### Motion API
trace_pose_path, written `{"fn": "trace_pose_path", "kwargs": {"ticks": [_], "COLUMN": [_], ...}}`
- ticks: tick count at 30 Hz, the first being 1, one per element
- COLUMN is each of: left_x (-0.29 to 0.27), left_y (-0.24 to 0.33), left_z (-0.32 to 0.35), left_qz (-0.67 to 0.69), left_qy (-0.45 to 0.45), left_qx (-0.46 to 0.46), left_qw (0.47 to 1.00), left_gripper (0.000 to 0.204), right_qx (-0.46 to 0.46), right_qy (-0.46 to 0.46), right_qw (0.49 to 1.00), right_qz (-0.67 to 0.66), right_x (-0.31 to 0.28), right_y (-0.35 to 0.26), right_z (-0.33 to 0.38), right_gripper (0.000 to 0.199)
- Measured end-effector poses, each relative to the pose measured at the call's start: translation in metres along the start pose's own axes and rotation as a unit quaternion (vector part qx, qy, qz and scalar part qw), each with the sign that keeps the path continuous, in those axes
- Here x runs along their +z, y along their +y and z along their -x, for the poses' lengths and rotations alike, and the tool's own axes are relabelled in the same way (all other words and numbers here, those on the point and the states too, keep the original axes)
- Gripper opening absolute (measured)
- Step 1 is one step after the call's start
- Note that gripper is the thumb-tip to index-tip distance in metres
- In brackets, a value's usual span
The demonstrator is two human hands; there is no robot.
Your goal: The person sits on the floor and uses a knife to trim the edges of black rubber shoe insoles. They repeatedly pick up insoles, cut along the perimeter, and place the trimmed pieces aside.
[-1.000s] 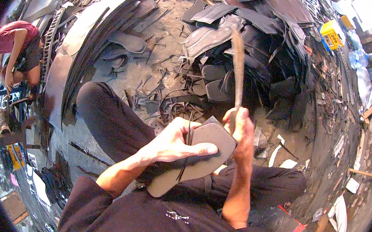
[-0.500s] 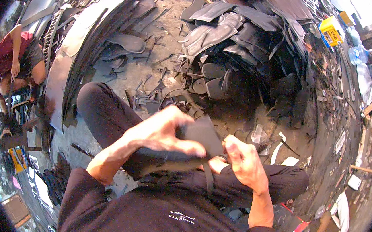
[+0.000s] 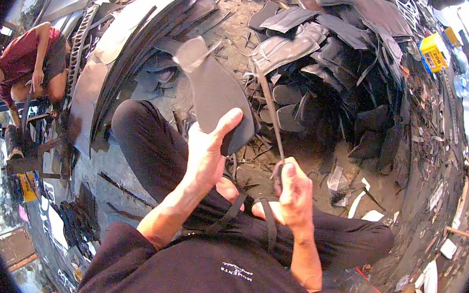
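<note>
My left hand [image 3: 210, 150] grips the near end of a dark grey sole-shaped sheet [image 3: 214, 91], thumb on top. The sheet is raised and its far end is blurred. My right hand [image 3: 295, 192] is closed round the handle of a long, thin knife [image 3: 272, 112], whose blade points away from me. Knife and sheet are apart. Dark narrow strips [image 3: 268, 224] lie across my lap below the hands.
A large heap of dark sheets and cut pieces [image 3: 333, 60] stands ahead to the right. Curved stacked sheets [image 3: 114, 44] rise at the left, near a person in a red top [image 3: 25, 61]. Scraps litter the floor. A yellow box [image 3: 434, 53] sits far right.
My left hand has swung the sheet from over my lap outward, so it now points away from me. The knife blade has come into plain view, upright in my right hand.
</note>
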State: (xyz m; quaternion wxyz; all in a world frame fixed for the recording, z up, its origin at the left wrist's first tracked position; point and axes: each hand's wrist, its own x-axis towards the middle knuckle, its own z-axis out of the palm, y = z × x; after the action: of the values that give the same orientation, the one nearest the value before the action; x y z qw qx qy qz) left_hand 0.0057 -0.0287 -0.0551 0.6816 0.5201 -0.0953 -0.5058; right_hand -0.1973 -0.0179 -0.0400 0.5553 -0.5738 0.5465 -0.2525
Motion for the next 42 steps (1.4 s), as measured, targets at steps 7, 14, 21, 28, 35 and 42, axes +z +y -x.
{"fn": "trace_pose_path", "kwargs": {"ticks": [7, 14, 21, 28, 35, 42], "left_x": [0.021, 0.015, -0.011, -0.005, -0.032, -0.018], "left_y": [0.007, 0.007, 0.016, 0.013, -0.018, -0.003], "left_z": [0.008, 0.041, 0.025, 0.077, 0.070, 0.022], "left_qz": [0.072, -0.085, -0.065, -0.111, -0.130, -0.097], "left_qy": [0.010, -0.116, -0.215, -0.351, -0.316, -0.164], "left_qx": [-0.027, -0.120, -0.161, -0.272, -0.228, -0.154], "left_qw": [0.997, 0.982, 0.961, 0.889, 0.912, 0.969], "left_gripper": [0.045, 0.051, 0.045, 0.056, 0.043, 0.033], "right_qx": [-0.044, -0.266, 0.004, -0.060, -0.102, 0.037], "right_qy": [0.043, 0.067, 0.043, 0.199, 0.073, -0.111], "right_qw": [0.994, 0.931, 0.999, 0.976, 0.981, 0.993], "right_qz": [0.095, 0.243, 0.002, 0.072, -0.146, 0.009], "right_x": [0.015, -0.001, 0.000, -0.016, -0.009, 0.004], "right_y": [0.014, 0.033, -0.014, 0.009, 0.012, 0.017], "right_z": [0.034, 0.004, 0.024, -0.054, -0.012, 0.046], "right_gripper": [0.047, 0.054, 0.056, 0.063, 0.038, 0.052]}}
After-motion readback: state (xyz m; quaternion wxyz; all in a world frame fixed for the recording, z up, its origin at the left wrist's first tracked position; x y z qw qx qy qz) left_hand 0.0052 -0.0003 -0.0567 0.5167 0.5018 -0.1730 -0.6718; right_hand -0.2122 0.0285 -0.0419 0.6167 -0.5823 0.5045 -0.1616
